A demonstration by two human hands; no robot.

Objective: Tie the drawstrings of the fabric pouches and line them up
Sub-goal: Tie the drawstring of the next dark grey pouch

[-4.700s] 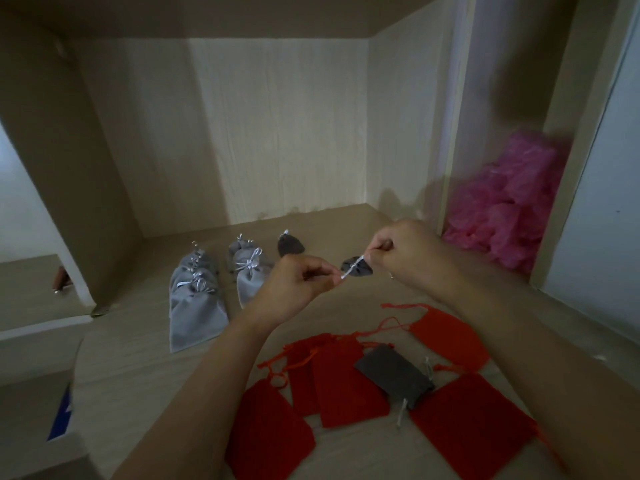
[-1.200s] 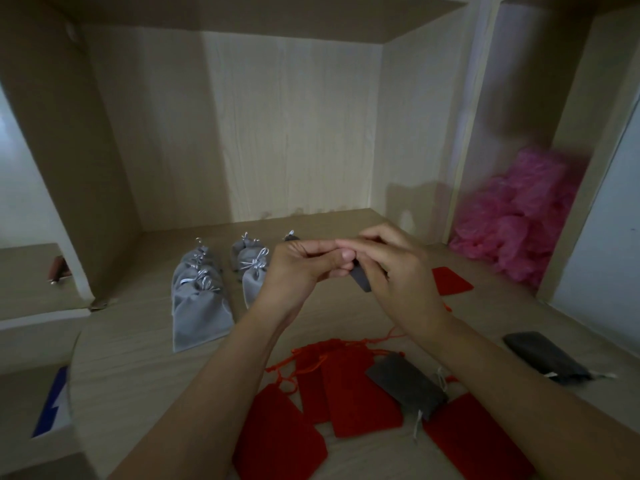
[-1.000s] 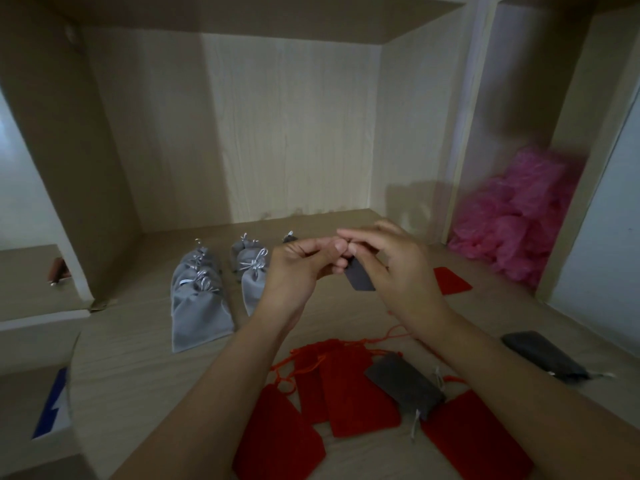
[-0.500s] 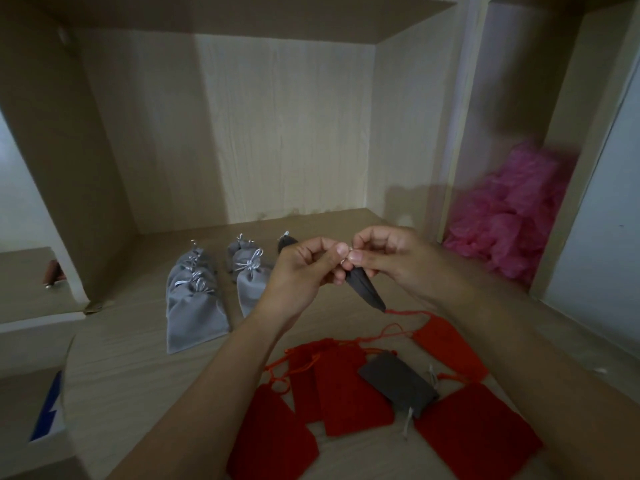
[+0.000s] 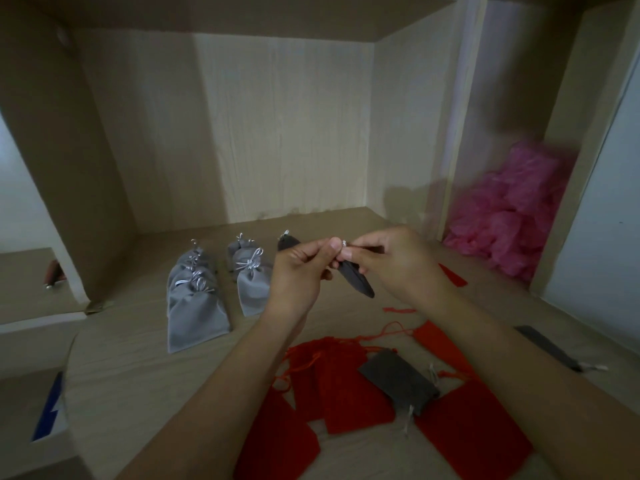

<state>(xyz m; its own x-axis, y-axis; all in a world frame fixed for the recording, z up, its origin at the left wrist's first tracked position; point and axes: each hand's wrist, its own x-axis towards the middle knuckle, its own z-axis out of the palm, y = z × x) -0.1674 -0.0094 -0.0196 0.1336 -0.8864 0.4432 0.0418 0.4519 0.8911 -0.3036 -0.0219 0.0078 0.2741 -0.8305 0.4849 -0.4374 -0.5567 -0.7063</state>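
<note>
**Aloft, a dark grey pouch between two hands**

Here the dark grey pouch (image 5: 356,280), soft and felt-like, hangs tilted above the wooden shelf (image 5: 138,358), narrow end up. The left hand (image 5: 301,268) and the right hand (image 5: 398,261) both pinch its silvery drawstring (image 5: 344,243) at the neck. Behind the left hand, tied light grey pouches (image 5: 197,306) lie in two rows, with one tied dark pouch (image 5: 288,242) beside them. Nearer, flat red pouches (image 5: 346,386) overlap in a loose heap, an untied flat grey pouch (image 5: 398,381) on top. Crumpled pink material (image 5: 512,223) fills the right compartment.
</note>
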